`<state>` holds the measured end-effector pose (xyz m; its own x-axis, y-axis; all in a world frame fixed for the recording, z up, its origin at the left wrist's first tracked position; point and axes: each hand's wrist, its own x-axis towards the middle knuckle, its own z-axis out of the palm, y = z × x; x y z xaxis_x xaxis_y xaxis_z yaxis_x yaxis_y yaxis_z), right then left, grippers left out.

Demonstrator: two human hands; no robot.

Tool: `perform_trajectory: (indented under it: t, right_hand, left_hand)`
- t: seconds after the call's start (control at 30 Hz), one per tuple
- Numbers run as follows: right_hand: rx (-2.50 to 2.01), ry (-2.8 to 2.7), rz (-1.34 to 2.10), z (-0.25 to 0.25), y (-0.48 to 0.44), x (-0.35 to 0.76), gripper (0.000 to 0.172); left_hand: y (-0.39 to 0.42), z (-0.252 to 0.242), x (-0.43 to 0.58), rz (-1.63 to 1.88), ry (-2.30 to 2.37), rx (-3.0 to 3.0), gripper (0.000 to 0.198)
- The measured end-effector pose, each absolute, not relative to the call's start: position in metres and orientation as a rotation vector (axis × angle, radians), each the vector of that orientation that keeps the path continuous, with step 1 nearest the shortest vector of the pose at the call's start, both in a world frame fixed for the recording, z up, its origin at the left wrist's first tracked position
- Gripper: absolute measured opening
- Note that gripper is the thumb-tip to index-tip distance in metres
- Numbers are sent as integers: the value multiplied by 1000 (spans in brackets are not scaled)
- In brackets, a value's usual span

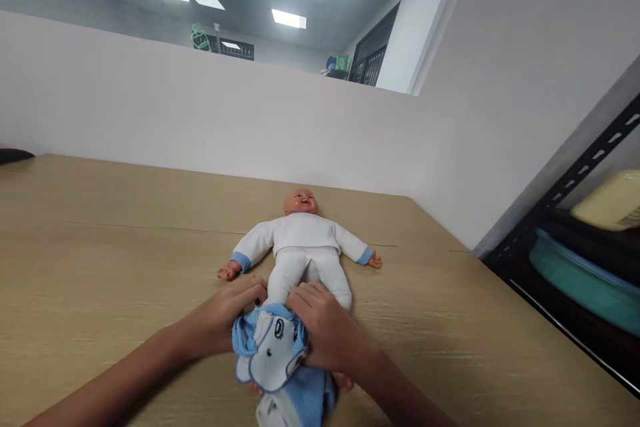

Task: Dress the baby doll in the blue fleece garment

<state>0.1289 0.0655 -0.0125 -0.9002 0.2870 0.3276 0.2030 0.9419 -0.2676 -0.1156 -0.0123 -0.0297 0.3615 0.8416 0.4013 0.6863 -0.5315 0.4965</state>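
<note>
A baby doll [301, 235] in a white suit with blue cuffs lies on its back on the wooden table [100, 247], head away from me, arms spread. A bunched blue and white garment [273, 347] with a cartoon face printed on it covers the doll's lower legs. My left hand [227, 317] grips the garment's left side with curled fingers. My right hand [327, 330] grips its right side, fingers closed over the cloth by the doll's leg. The doll's feet are mostly hidden under the cloth.
A white partition wall [200, 120] runs along the table's far edge and right side. A black metal shelf [575, 213] at the right holds a teal basin [585, 280] and a yellowish item [613, 200]. A dark object [13, 155] lies at the far left.
</note>
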Motion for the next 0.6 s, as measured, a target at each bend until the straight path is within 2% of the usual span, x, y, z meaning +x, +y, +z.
perform_trajectory:
  t: [0.17, 0.27, 0.43, 0.6]
  right_hand:
    - [-332, -2711, 225, -7, 66, 133, 23]
    - [-298, -2657, 286, -3, 69, 137, 24]
    - [-273, -2553, 648, 7, 76, 147, 21]
    - [-343, -2353, 1119, 9, 81, 151, 19]
  left_hand:
    - [-8, -31, -125, 899, 1344, 2553, 31]
    - [-6, -28, -130, 794, 1289, 2560, 44]
    - [-7, -22, -126, 806, 1170, 2417, 50]
    - [-10, -12, -125, 814, 1165, 2165, 45]
